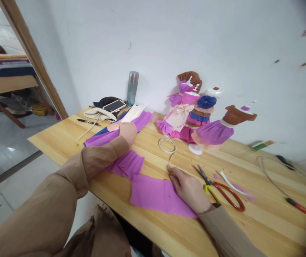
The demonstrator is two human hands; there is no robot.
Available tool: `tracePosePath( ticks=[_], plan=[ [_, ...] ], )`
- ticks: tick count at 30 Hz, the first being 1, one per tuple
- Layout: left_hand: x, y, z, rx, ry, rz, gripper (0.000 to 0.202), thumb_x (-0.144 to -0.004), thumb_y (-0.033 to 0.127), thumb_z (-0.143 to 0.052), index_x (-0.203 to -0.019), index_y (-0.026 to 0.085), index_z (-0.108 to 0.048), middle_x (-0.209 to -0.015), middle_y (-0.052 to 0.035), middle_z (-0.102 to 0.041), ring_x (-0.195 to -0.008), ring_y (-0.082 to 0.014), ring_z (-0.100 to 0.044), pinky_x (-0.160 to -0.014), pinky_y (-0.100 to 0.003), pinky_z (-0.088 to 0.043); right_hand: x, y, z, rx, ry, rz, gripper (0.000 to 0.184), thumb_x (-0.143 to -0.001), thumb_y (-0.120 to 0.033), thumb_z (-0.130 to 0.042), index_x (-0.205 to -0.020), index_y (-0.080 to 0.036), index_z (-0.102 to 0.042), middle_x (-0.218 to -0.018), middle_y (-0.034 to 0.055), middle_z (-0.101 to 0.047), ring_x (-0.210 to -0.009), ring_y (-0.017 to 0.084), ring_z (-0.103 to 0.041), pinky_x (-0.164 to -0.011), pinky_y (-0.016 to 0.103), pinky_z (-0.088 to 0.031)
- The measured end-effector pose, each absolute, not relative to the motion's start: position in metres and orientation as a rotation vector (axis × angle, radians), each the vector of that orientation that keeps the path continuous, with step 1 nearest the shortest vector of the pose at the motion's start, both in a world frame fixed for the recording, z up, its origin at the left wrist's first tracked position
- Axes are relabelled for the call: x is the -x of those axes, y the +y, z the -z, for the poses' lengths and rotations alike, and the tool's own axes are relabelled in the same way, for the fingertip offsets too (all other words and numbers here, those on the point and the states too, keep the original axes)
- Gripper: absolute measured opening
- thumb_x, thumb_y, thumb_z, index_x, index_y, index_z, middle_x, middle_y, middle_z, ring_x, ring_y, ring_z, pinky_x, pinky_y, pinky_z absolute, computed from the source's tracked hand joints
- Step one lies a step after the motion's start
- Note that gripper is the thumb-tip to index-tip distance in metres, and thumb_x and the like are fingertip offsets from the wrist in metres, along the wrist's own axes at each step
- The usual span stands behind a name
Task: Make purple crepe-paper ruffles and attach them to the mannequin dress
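My left hand (128,131) is stretched far forward and rests on a pile of crepe paper sheets (139,119) in purple, blue and cream; its fingers curl down onto the paper. My right hand (189,189) lies on a flat purple crepe sheet (155,194) near the table's front edge, fingertips pinched on the loose end of a strip from a small white tape roll (167,145). A pleated purple piece (128,164) lies between my arms. Red-and-yellow handled scissors (217,187) lie just right of my right hand.
Paper-dressed dolls (192,114) stand by the wall on the wooden table (61,135). A phone (114,105) on cloth, a pen (88,122) and a steel bottle (133,87) are back left. Wire and a red-handled tool (302,208) lie at right. A doorway opens at left.
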State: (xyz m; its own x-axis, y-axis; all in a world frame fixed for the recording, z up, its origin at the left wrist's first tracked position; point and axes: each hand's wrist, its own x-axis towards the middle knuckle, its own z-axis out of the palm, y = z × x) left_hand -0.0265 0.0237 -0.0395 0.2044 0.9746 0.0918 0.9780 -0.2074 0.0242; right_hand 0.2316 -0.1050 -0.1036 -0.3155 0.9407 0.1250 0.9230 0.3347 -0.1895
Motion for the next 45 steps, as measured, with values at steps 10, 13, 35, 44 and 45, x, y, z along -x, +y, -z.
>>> tracePosePath(
  ticks=[10,13,35,44,45],
  plan=[
    [-0.012,-0.023,0.041,2.362,-1.870,-0.059,0.049,-0.095,0.006,-0.023,-0.134,0.000,-0.053,-0.123,-0.0298,-0.061,-0.112,-0.0375,-0.058,-0.084,-0.052,-0.047,-0.232,-0.105,0.105,1.674,-2.391,-0.114,0.025,-0.095,-0.022,-0.044,-0.108,-0.021,-0.065,-0.106,0.0075,-0.077,-0.087,0.021,-0.075,-0.071,0.030,-0.055],
    [-0.012,-0.034,0.040,2.407,-1.820,-0.087,0.048,-0.096,0.012,-0.031,-0.140,0.002,-0.049,-0.123,-0.0295,-0.061,-0.112,-0.0384,-0.059,-0.086,-0.053,-0.047,-0.232,-0.105,0.105,1.687,-2.392,-0.116,0.025,-0.095,-0.023,-0.044,-0.108,-0.020,-0.065,-0.107,0.0082,-0.077,-0.085,0.022,-0.075,-0.069,0.030,-0.055],
    [0.060,0.024,0.052,2.455,-1.779,-0.174,0.035,-0.095,0.014,-0.036,-0.113,0.010,-0.067,-0.121,-0.0215,-0.059,-0.112,-0.0305,-0.053,-0.083,-0.038,-0.044,-0.230,-0.106,0.103,1.699,-2.373,-0.124,0.028,-0.094,-0.022,-0.044,-0.113,-0.021,-0.066,-0.113,0.0088,-0.076,-0.090,0.023,-0.075,-0.072,0.031,-0.055],
    [0.053,0.005,0.034,2.562,-1.534,0.023,0.039,-0.093,0.028,-0.051,-0.128,0.016,-0.060,-0.152,-0.0210,-0.036,-0.141,-0.0407,-0.031,-0.110,-0.055,-0.029,-0.230,-0.105,0.101,1.679,-2.299,-0.291,0.030,-0.094,-0.024,-0.045,-0.114,-0.018,-0.066,-0.114,0.0122,-0.075,-0.098,0.027,-0.073,-0.082,0.038,-0.055],
    [0.048,0.000,0.029,2.640,-1.487,0.086,0.035,-0.092,0.024,-0.051,-0.123,0.013,-0.063,-0.148,-0.0218,-0.042,-0.138,-0.0382,-0.036,-0.110,-0.052,-0.030,-0.232,-0.104,0.100,1.662,-2.289,-0.325,0.030,-0.095,-0.025,-0.045,-0.114,-0.018,-0.067,-0.114,0.0122,-0.075,-0.100,0.027,-0.073,-0.085,0.038,-0.055]
  ],
)
